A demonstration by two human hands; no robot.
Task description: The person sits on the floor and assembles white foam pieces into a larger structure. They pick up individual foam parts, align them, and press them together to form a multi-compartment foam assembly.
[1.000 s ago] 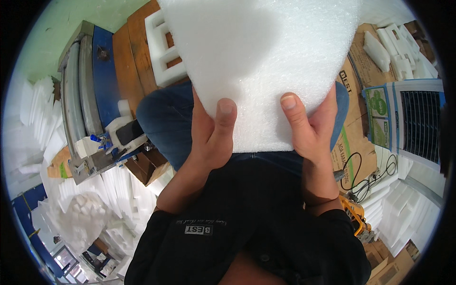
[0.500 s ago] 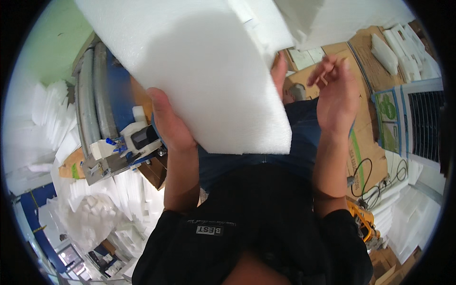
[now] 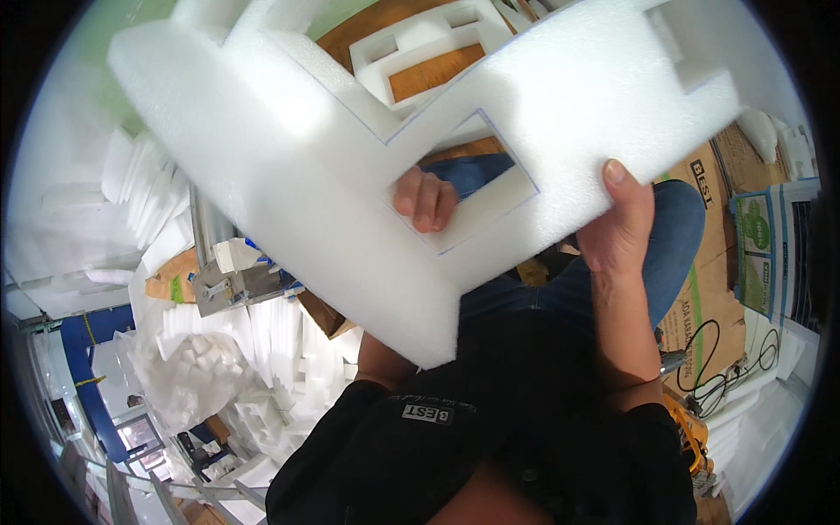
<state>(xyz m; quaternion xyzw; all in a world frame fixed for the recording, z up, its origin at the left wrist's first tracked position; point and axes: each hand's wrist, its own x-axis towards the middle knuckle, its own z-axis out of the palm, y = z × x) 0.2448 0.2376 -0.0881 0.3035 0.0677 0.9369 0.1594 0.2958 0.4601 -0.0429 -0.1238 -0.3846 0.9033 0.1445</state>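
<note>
The white foam piece (image 3: 586,105) takes up most of the upper view, held tilted in the air above the lap, with a plain slab (image 3: 289,184) running down its left side; whether slab and panel are one body cannot be told. Its lower tip reaches the black shirt (image 3: 499,376), so room toward the body looks scant, while its right end stays apart from the printed carton (image 3: 761,254). Beyond lies a smaller foam frame (image 3: 429,48) on brown boards (image 3: 350,39). In the held panel, a squarish window is already cut through and the right end is notched; whether any cutting is left does not show. The right hand (image 3: 619,223) clasps the lower right edge, thumb on top; the left hand (image 3: 424,199) curls its fingers through the window around foam, thumb hidden. Thin blue lines (image 3: 509,150) border several cut edges.
</note>
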